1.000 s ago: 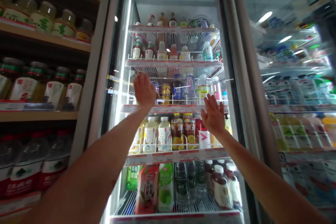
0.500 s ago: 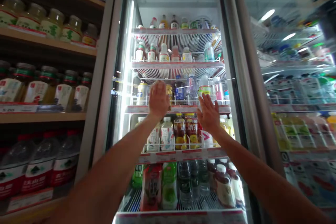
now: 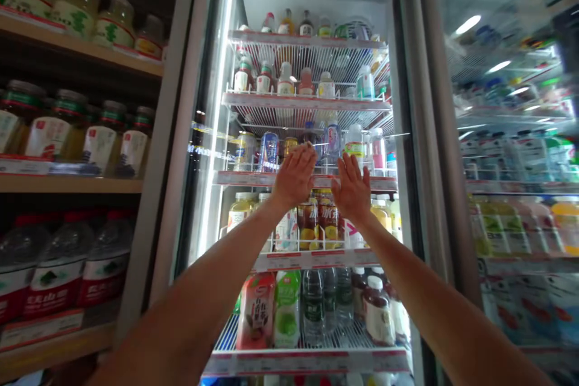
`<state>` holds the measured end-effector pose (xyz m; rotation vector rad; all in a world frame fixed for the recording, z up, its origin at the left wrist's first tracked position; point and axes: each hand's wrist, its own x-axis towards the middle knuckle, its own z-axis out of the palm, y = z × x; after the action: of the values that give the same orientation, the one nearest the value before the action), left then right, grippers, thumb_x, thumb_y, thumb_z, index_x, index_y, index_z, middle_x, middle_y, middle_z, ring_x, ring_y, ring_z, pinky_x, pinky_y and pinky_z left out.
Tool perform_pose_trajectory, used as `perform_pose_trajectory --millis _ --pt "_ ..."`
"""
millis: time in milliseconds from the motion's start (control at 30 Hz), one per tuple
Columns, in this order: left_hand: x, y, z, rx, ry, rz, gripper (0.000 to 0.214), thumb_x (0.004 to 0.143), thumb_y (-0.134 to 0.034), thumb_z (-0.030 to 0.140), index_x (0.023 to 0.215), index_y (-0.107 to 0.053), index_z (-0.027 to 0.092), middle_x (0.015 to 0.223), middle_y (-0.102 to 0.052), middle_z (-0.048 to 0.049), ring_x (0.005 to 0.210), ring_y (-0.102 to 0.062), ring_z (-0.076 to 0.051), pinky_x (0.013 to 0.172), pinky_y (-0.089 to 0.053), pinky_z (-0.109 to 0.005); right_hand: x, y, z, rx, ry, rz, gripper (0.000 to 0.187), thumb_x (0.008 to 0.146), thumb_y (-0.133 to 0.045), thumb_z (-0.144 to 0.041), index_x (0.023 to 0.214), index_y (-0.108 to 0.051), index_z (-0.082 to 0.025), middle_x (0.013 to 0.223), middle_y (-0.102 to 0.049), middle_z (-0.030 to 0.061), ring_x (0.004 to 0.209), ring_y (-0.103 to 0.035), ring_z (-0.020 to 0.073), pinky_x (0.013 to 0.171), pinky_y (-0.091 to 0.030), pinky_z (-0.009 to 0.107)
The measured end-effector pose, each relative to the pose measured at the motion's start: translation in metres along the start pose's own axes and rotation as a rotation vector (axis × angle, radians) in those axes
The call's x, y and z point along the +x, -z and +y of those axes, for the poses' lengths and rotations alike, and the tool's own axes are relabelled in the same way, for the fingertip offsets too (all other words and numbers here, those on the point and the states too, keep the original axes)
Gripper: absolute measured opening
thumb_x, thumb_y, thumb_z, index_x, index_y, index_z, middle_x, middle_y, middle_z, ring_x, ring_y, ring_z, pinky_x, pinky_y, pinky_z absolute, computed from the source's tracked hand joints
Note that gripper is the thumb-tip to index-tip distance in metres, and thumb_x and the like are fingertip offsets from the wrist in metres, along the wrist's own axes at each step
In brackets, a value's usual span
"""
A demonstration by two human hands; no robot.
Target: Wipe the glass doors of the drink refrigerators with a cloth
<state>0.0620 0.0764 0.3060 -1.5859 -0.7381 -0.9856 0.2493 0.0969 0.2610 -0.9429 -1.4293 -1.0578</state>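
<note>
My left hand (image 3: 295,176) is raised, fingers extended and palm forward, before the middle shelves of a tall lit drinks fridge. A small pale patch shows at its fingertips; I cannot make out what it is. Close by on the right, my right hand (image 3: 353,188) is open with the fingers slightly apart. Both hands appear flat against the fridge's glass door, which carries faint reflections (image 3: 205,149); actual contact is hard to confirm. Behind them sit a blue can (image 3: 269,152), brown-labelled tea bottles (image 3: 308,226) and a bottle with a green label (image 3: 354,143).
Wooden shelves on the left hold jars (image 3: 75,9), dark-lidded bottles (image 3: 49,123) and red-labelled water bottles (image 3: 56,271). A metal frame (image 3: 434,132) separates this fridge from another glass-fronted one on the right. Large red (image 3: 256,310) and green (image 3: 286,310) bottles stand on a low wire shelf.
My left hand has moved right, closer to my right hand, uncovering the blue can. My right hand stays near the same shelf. The view has shifted slightly downward.
</note>
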Motion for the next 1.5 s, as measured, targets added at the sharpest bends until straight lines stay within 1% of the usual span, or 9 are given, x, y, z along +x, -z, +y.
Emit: perform_pose_trajectory --millis 67,267,400,500,700,933,1167,1367,1500 --pt "-0.005 0.003 -0.012 -0.006 -0.032 -0.002 0.051 0.087 -0.038 0.028 0.135 -0.04 0.013 0.145 -0.039 -0.0098 0.137 -0.028 -0.023 0.115 -0.024 -0.042 0.0 0.0 0.0 -0.004 -0.002 -0.003 0.051 0.091 -0.033 -0.033 0.138 -0.036 -0.013 0.149 -0.032 0.0102 0.14 -0.023 0.0232 0.112 -0.021 0.048" --pt "-0.016 0.016 -0.046 0.056 0.439 0.19 0.055 0.086 -0.037 0.026 0.137 -0.036 0.006 0.147 -0.033 -0.0167 0.139 -0.023 -0.029 0.115 -0.019 -0.049 -0.001 -0.002 -0.002 -0.003 -0.013 0.0 0.051 0.091 -0.032 -0.031 0.138 -0.036 -0.011 0.15 -0.029 0.0111 0.141 -0.021 0.0236 0.113 -0.019 0.048" --pt "-0.011 -0.005 0.017 0.004 0.012 -0.026 0.051 0.087 -0.039 0.025 0.136 -0.039 0.013 0.146 -0.037 -0.01 0.139 -0.025 -0.024 0.115 -0.023 -0.044 -0.001 -0.003 -0.001 0.009 -0.006 0.01 0.051 0.091 -0.031 -0.032 0.139 -0.036 -0.013 0.15 -0.03 0.0105 0.141 -0.022 0.0234 0.113 -0.019 0.048" --pt "-0.021 -0.003 0.014 -0.01 -0.093 -0.036 0.048 0.088 -0.036 0.026 0.135 -0.04 0.015 0.144 -0.04 -0.008 0.137 -0.028 -0.023 0.113 -0.027 -0.043 -0.001 -0.002 0.0 0.009 -0.006 0.012 0.051 0.091 -0.032 -0.032 0.139 -0.036 -0.013 0.149 -0.032 0.0107 0.14 -0.023 0.0237 0.113 -0.02 0.049" --pt "-0.039 0.02 -0.05 0.075 0.463 0.232 0.054 0.086 -0.038 0.025 0.135 -0.038 0.003 0.144 -0.035 -0.0197 0.138 -0.025 -0.03 0.115 -0.02 -0.049 -0.001 -0.003 -0.002 0.017 -0.013 0.025 0.052 0.091 -0.033 -0.031 0.14 -0.033 -0.015 0.149 -0.032 0.0104 0.14 -0.024 0.0237 0.112 -0.021 0.049" --pt "-0.033 -0.002 0.015 -0.024 -0.052 -0.008 0.048 0.088 -0.036 0.026 0.134 -0.042 0.014 0.144 -0.04 -0.0083 0.137 -0.028 -0.024 0.114 -0.025 -0.042 -0.001 -0.002 0.001 0.012 0.0 0.039 0.051 0.091 -0.032 -0.032 0.14 -0.034 -0.017 0.148 -0.035 0.0087 0.139 -0.026 0.0226 0.112 -0.023 0.048" --pt "-0.064 0.036 -0.076 0.039 0.584 0.267 0.054 0.086 -0.037 0.028 0.134 -0.038 0.005 0.147 -0.031 -0.0201 0.139 -0.021 -0.033 0.113 -0.019 -0.056 -0.006 -0.004 -0.003 0.012 -0.029 0.047 0.051 0.091 -0.031 -0.03 0.141 -0.032 -0.019 0.148 -0.034 0.0078 0.14 -0.024 0.0222 0.112 -0.02 0.048" --pt "-0.04 0.006 -0.001 -0.018 0.084 0.018 0.05 0.087 -0.037 0.025 0.134 -0.04 0.012 0.145 -0.038 -0.0112 0.138 -0.025 -0.025 0.115 -0.022 -0.045 -0.008 -0.004 -0.001 0.036 -0.024 0.055 0.051 0.091 -0.032 -0.03 0.14 -0.034 -0.019 0.147 -0.036 0.0085 0.139 -0.026 0.0223 0.111 -0.021 0.048" --pt "-0.059 0.021 -0.038 -0.011 0.082 0.008 0.05 0.088 -0.034 0.027 0.136 -0.038 0.014 0.145 -0.037 -0.0106 0.138 -0.026 -0.023 0.115 -0.023 -0.044 -0.009 -0.002 0.001 0.048 -0.004 0.042 0.051 0.09 -0.034 -0.03 0.14 -0.035 -0.019 0.147 -0.036 0.0082 0.139 -0.026 0.0221 0.112 -0.021 0.047"
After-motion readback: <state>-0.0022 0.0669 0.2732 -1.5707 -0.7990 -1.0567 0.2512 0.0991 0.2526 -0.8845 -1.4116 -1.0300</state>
